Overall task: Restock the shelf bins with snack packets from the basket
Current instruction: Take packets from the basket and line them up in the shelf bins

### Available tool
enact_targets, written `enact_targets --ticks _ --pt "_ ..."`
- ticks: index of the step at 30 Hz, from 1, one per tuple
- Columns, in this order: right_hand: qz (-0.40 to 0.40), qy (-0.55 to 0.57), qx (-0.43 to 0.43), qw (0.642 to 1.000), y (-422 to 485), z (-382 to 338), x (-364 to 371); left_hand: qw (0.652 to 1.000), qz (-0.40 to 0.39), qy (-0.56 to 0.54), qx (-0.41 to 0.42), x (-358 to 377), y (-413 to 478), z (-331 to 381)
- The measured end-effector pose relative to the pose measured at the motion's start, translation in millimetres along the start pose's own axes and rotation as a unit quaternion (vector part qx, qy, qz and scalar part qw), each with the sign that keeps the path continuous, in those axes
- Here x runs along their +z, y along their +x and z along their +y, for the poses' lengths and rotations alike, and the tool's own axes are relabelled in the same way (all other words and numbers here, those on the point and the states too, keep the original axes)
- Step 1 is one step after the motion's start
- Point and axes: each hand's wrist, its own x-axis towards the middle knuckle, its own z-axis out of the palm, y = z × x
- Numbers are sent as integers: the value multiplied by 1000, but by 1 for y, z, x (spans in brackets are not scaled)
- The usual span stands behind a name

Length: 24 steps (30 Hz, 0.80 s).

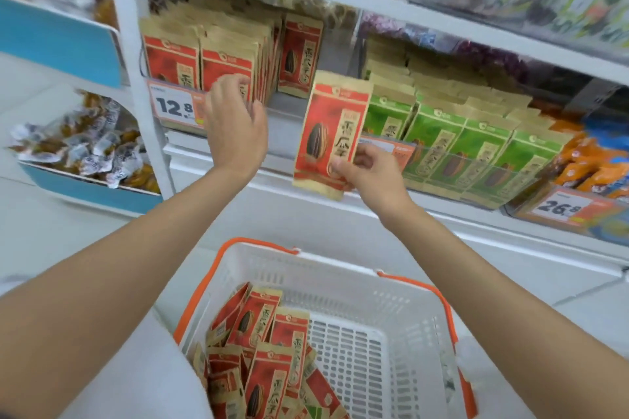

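Observation:
My right hand (372, 177) pinches the lower edge of a red sunflower-seed packet (332, 133), holding it upright in front of the shelf. My left hand (235, 122) reaches to the row of red packets (200, 58) standing in the left shelf bin, fingers curled against the front ones. One more red packet (299, 54) stands alone behind a gap in that bin. Below, a white basket (343, 286) with orange handles holds several red packets (265, 350) piled in its left side.
Green packets (469, 146) fill the bin to the right, with orange snack bags (592, 167) beyond. Price tags 12.8 (175, 107) and 26.8 (561, 207) hang on the shelf front. A blue-edged rack (88, 153) of wrapped snacks stands at the left.

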Motion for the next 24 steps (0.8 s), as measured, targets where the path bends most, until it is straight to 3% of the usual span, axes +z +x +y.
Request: enact_targets --ticks 4,8,12,19,24 --pt "34 56 44 997 70 -35 32 985 -42 151 70 11 19 -23" --pt "92 49 84 991 153 -35 59 959 -71 234 141 22 32 -45" --pt "137 -18 92 986 211 -16 69 954 -58 248 161 31 36 -58" --pt "95 -145 85 981 256 3 93 948 -35 260 182 39 31 -67" --pt "110 -237 82 962 278 15 100 950 -23 256 177 42 30 -65"
